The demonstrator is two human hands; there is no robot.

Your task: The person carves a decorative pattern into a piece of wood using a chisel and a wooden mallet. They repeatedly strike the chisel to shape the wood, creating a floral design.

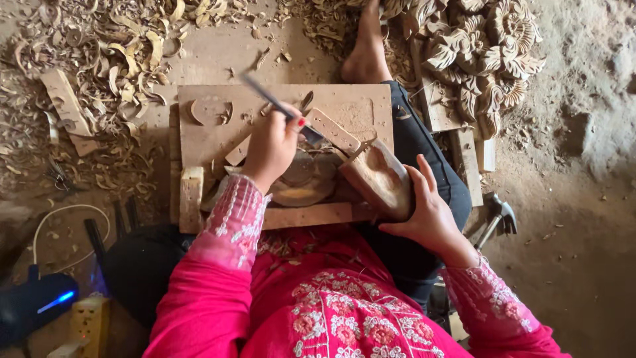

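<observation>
A thin carving chisel (pixel 275 104) is held in the left hand (pixel 270 149), just left of the frame's centre, with the fingers closed around its shaft and the tip set down near a round wooden workpiece (pixel 301 182). The workpiece is seen lying on a flat wooden board (pixel 218 126) at mid-frame, hemmed in by short wooden blocks (pixel 192 199). A wooden mallet (pixel 379 178) is gripped by the right hand (pixel 424 209), right of centre, the fingers wrapped over its worn head, which rests against the board's right edge. Bright pink embroidered sleeves (pixel 232 219) are shown covering both forearms. Curled wood shavings (pixel 112 59) are heaped across the upper left of the frame, and a finished floral carving (pixel 483 46) is propped in the upper right. A bare foot (pixel 364 56) is visible at top centre, above the board. A metal hammer (pixel 498 215) is left on the dirt floor at the right, while a dark device with a blue light (pixel 40 301) is seen at the lower left.
</observation>
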